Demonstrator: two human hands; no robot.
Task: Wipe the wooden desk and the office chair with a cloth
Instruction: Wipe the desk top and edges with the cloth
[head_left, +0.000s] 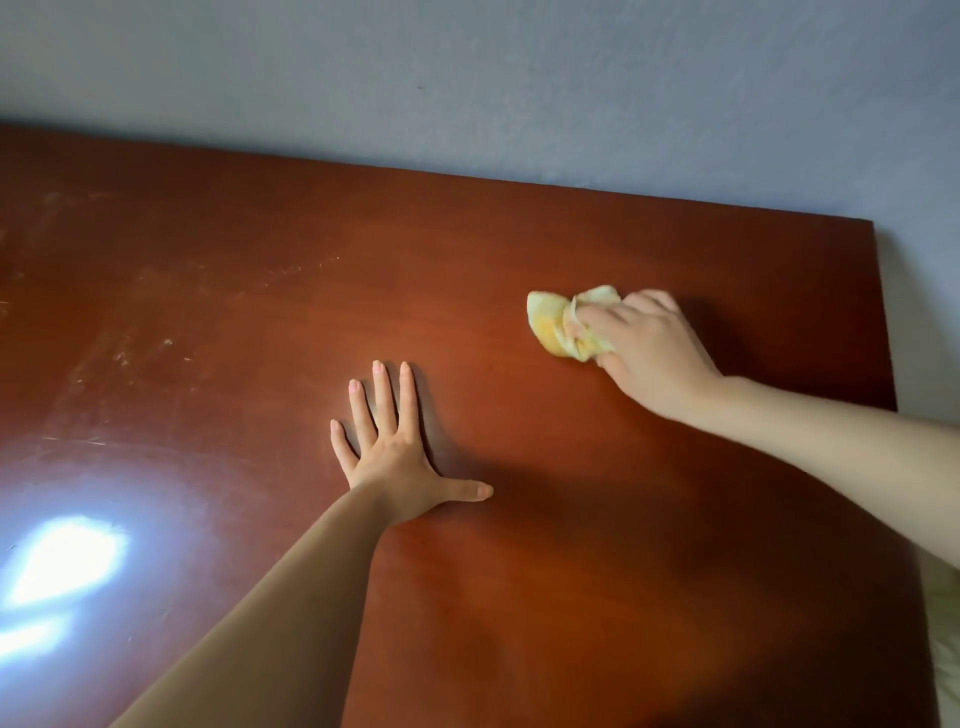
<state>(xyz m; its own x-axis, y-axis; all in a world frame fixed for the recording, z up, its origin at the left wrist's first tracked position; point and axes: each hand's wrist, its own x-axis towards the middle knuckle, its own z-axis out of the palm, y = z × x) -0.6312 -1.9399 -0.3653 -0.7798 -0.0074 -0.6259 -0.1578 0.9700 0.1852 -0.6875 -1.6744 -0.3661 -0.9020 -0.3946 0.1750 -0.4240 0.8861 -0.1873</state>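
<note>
Right hand (647, 353) has its fingers curled round a bunched yellow cloth (563, 322), pressed on the wooden desk (571, 519) near the far right corner. Left hand (397, 449) lies flat, fingers spread, bracing mid-desk. Office chair not in view. Risk: dusty smears at left, prob. under glare, get skipped w/ short strokes; the wadded cloth just drags grit.

Blue-grey textured wall (519, 78) runs along the counter's far edge. Bright window glare (62, 566) on glossy surface near left edge. Pale fabric (943, 623) beyond right edge, unidentifiable.
</note>
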